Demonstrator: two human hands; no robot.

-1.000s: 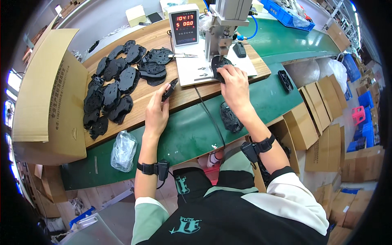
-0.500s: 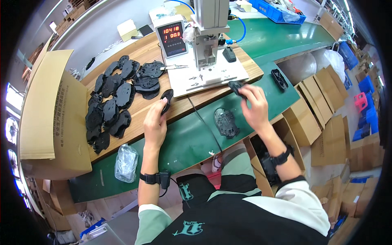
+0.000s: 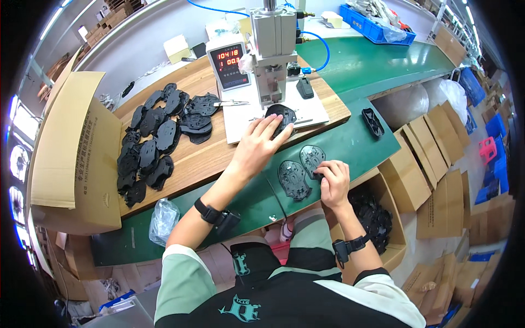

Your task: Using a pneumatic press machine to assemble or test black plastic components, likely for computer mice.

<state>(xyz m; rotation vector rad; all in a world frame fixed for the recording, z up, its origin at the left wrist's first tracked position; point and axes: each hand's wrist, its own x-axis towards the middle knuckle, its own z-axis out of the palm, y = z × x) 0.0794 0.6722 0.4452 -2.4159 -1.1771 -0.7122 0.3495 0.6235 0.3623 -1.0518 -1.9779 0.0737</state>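
My left hand (image 3: 258,145) reaches to the white base plate (image 3: 238,123) of a small bench press (image 3: 275,65), its fingers on a black plastic mouse shell (image 3: 285,113) that lies under the press head. Part of that shell is covered by the fingers. Over the green table, my right hand (image 3: 334,185) has its fingertips closed at the near right edge of a black mouse base (image 3: 311,157). A second black mouse base (image 3: 293,180), inner side up, lies just left of it on the green surface.
Many black shells (image 3: 167,134) are piled on the wooden board at left, beside a tall carton (image 3: 76,158). A clear plastic bag (image 3: 163,221) lies at the near left. Right of my hands are a black part (image 3: 372,122) and an open carton of dark parts (image 3: 377,218).
My left hand has moved right, bringing a shell onto the press plate. My right hand has come down from the press to the green table, where a second base now lies beside the first.
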